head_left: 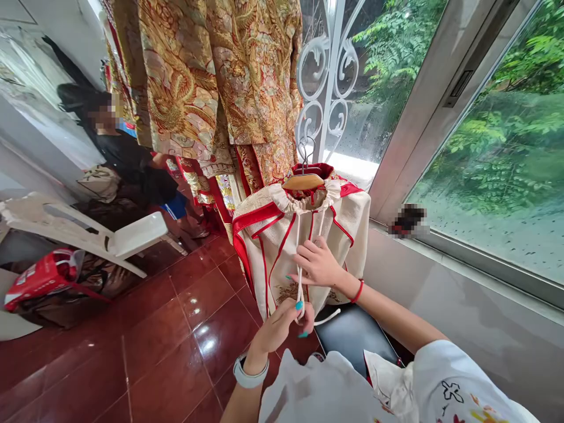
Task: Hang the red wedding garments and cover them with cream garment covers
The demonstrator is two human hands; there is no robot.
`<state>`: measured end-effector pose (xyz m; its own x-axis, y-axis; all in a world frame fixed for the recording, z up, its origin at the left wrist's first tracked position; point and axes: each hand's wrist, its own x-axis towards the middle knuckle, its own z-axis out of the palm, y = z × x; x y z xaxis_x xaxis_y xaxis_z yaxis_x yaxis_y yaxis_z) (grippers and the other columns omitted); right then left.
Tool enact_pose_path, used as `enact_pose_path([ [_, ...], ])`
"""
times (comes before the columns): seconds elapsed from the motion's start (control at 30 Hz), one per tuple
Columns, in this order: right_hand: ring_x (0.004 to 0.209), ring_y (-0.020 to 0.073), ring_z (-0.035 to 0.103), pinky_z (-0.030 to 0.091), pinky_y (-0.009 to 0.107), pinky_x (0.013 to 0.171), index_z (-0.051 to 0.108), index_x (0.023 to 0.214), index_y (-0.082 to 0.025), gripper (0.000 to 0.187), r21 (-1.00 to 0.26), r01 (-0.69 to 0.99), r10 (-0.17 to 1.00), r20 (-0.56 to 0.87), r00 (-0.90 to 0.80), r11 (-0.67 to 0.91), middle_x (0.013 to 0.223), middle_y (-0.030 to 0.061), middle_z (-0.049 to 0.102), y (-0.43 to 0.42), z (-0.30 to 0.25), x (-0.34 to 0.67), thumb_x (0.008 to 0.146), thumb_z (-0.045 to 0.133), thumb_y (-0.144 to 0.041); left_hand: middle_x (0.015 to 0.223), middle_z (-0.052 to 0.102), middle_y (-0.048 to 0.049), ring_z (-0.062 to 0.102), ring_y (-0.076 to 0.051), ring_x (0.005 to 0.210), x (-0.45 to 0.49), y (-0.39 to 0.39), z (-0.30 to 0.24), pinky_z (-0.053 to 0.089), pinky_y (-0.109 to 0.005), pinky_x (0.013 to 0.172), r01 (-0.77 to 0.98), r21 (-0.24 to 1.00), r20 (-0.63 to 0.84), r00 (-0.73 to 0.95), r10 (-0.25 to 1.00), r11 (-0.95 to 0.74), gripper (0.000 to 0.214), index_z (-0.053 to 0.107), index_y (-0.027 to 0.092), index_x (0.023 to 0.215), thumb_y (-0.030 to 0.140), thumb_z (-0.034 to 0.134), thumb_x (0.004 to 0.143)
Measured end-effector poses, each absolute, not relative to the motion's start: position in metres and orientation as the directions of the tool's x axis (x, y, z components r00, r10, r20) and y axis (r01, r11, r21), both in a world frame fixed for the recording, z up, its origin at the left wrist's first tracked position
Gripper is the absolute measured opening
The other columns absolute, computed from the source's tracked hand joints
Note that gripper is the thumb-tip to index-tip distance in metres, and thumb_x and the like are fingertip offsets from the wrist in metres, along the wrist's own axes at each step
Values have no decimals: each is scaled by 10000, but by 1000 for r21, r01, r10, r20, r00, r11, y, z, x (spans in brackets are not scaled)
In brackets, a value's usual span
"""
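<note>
A cream garment (pixel 282 252) with red trim hangs from a wooden hanger (pixel 303 181) in front of me. White drawstring cords (pixel 298 235) come down from its gathered neckline. My left hand (pixel 279 326), with a pale watch on the wrist, pinches the cord low down, where it seems to loop. One loose cord end (pixel 328 317) sticks out to the right of those fingers. Higher up, my right hand (pixel 319 264), wearing a red bracelet, has its fingers curled round the cord against the garment's front. Part of its grip is hidden.
Gold embroidered garments (pixel 247 76) hang above and behind. Along the right runs a window (pixel 493 170) with a sill. A black seat (pixel 359 335) is below the garment. At left are a white chair (pixel 141 235), a red bag (pixel 42 276) and another person (pixel 127 158).
</note>
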<state>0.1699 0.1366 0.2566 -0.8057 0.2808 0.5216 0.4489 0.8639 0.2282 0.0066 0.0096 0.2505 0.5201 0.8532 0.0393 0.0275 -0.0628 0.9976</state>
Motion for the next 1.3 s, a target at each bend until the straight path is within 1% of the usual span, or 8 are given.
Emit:
enact_pose_path([
  [0.2, 788, 198, 533, 354, 363, 806, 650, 1114, -147, 425, -10, 282, 256, 446, -857, 959, 865, 73, 667, 135, 277, 192, 1082, 289, -369, 1158, 689, -101, 604, -236, 1146, -26, 19, 263, 432, -392, 1071, 416, 873, 159, 249, 955, -254, 526, 739, 207, 913, 451, 288, 1030],
  [0.37, 727, 145, 552, 404, 300, 718, 686, 1000, -171, 304, -64, 241, 231, 594, -770, 968, 763, 26, 641, 134, 307, 212, 1065, 402, -257, 1536, 455, -108, 378, -272, 1451, -22, 52, 283, 302, -465, 1203, 571, 688, 478, 108, 872, -448, 430, 553, 230, 1396, 344, 435, 998],
  [0.53, 756, 148, 565, 403, 315, 723, 683, 1023, -179, 197, 386, 353, 15, 656, -755, 852, 794, 21, 677, 131, 324, 217, 997, 507, -92, 1099, 724, -87, 641, -255, 1070, 11, 114, 325, 443, -432, 1049, 446, 687, 360, 477, 802, -574, 407, 698, 201, 1156, 377, 358, 1020],
  [0.7, 826, 144, 588, 439, 322, 829, 681, 1062, -220, 229, 448, 372, -54, 695, -717, 813, 892, 9, 716, 134, 312, 221, 960, 561, -53, 890, 730, -66, 668, -235, 971, 26, 147, 331, 492, -351, 943, 150, 962, 129, 488, 864, -228, 309, 751, 195, 960, 407, 526, 946],
  [0.9, 1092, 217, 544, 442, 437, 1015, 696, 1068, -225, 472, 69, 412, 225, 751, -621, 908, 1133, 98, 662, 123, 291, 229, 1064, 286, -459, 902, 704, -31, 664, -183, 933, -17, 123, 324, 520, -418, 979, -582, 799, 106, -107, 989, -149, 247, 692, 219, 1056, 222, 474, 940],
  [1.07, 1022, 269, 549, 486, 445, 882, 617, 750, -213, 717, -307, 507, 569, 639, -518, 805, 1081, 140, 636, 160, 286, 269, 998, 108, -652, 768, 646, 48, 630, -115, 782, -110, 92, 303, 542, -282, 836, -498, 711, 120, -610, 783, -497, 146, 650, 292, 937, 176, 568, 902],
  [1.17, 699, 221, 529, 444, 364, 687, 517, 674, -217, 652, -429, 627, 734, 566, -375, 651, 729, 81, 595, 207, 284, 295, 997, 177, -670, 719, 605, 65, 584, -75, 677, -142, 90, 278, 508, -201, 721, -439, 678, 99, -741, 665, -589, 190, 618, 271, 886, 110, 625, 786],
  [1.3, 702, 218, 551, 419, 334, 652, 550, 746, -217, 409, -465, 713, 830, 465, -307, 524, 754, 72, 616, 237, 282, 315, 991, 350, -476, 679, 563, 64, 611, -93, 663, -151, 79, 238, 497, -206, 661, -252, 858, 64, -811, 581, -447, 152, 575, 260, 870, 213, 624, 734],
])
